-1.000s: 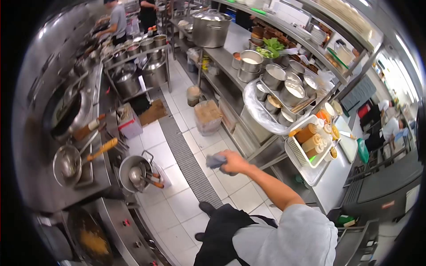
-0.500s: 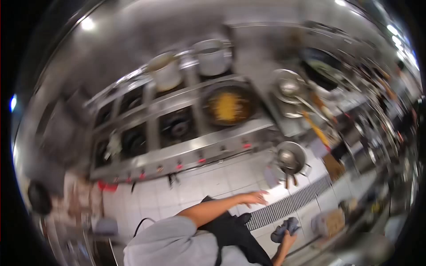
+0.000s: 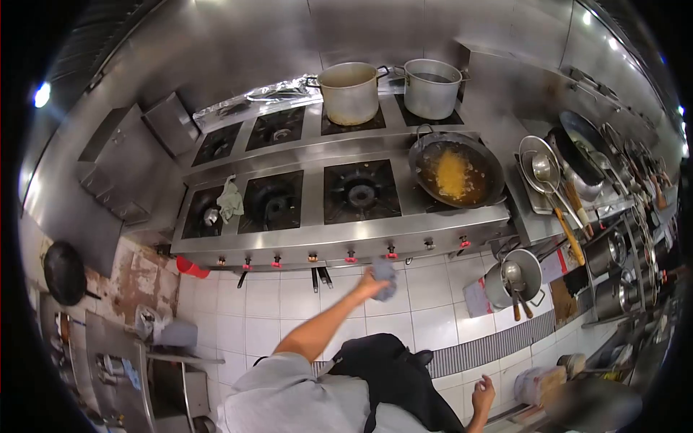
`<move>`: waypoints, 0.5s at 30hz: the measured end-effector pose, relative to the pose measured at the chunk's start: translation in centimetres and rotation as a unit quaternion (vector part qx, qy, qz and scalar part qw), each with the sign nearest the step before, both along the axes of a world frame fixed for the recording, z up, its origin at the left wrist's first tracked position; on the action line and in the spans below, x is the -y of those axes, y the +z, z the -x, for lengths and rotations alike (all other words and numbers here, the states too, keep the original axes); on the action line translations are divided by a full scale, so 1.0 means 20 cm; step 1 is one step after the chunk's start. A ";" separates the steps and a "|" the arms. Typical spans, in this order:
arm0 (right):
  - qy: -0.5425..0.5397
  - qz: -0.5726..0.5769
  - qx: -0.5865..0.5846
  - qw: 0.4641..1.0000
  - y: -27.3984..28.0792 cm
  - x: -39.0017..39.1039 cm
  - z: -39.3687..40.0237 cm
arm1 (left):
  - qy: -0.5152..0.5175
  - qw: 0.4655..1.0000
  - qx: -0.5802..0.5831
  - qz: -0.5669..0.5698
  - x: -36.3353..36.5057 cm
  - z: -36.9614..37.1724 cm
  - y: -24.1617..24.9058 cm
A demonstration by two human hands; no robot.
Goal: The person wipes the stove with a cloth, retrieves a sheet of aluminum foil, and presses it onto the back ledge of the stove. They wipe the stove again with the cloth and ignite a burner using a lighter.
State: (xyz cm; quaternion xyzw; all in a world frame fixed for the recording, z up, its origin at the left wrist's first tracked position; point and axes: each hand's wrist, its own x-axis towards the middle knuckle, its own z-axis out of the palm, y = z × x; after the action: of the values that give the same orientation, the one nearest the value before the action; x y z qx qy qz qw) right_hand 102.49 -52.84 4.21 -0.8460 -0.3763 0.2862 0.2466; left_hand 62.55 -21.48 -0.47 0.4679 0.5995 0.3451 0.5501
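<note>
My left hand (image 3: pixel 372 284) grips a grey cloth (image 3: pixel 385 280) in front of the stove's knobs, over the white tiled floor. At the lower right, my right hand (image 3: pixel 483 395) hangs beside the black apron (image 3: pixel 386 372) with its fingers partly curled; nothing shows in it. A wok (image 3: pixel 481 148) on the front right burner holds dark liquid with yellow food (image 3: pixel 452 175) in it. Two large metal pots (image 3: pixel 351 97) stand on the back burners. A pale cloth (image 3: pixel 230 200) lies by the front left burner.
A strainer and ladle (image 3: pixel 541 167) rest on the counter right of the wok. Below, a pot (image 3: pixel 535 273) holding ladles stands near the floor drain (image 3: pixel 498 349). Racks with pans line the right side. A black pan (image 3: pixel 65 273) is at the far left.
The grey cloth has passed from my right hand to my left hand, which has moved toward the stove front. My right hand is lower and without the cloth. The view has shifted.
</note>
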 end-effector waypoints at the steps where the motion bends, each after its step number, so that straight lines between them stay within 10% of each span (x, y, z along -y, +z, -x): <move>1: -0.027 0.016 0.007 0.999 -0.02 0.11 0.04 | -0.005 0.999 0.005 0.038 -0.12 0.20 -0.03; 9: -0.122 0.107 -0.110 0.981 -0.40 0.93 0.59 | 0.173 0.942 0.238 0.162 -0.55 0.97 0.38; 11: -0.076 0.137 -0.046 0.987 -0.11 0.89 0.83 | 0.435 0.894 0.065 0.088 -0.73 1.15 -0.14; 12: -0.135 0.185 -0.096 0.969 0.18 0.77 0.94 | 0.380 0.904 -0.192 0.044 -0.87 1.40 -0.54; 14: -0.134 0.156 0.021 0.979 0.10 0.93 1.02 | 0.361 0.878 -0.300 -0.094 -0.62 1.20 -0.24; 15: -0.166 0.141 0.044 0.975 0.08 0.98 1.07 | 0.447 0.893 0.030 0.038 -0.40 1.01 -0.06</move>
State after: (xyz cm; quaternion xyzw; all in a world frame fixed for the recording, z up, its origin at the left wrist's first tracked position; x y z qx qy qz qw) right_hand 81.07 -72.52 5.83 -0.9347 -0.1967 0.2540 0.1520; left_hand 42.33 -13.47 -1.58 0.1191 0.7415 0.5450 0.3729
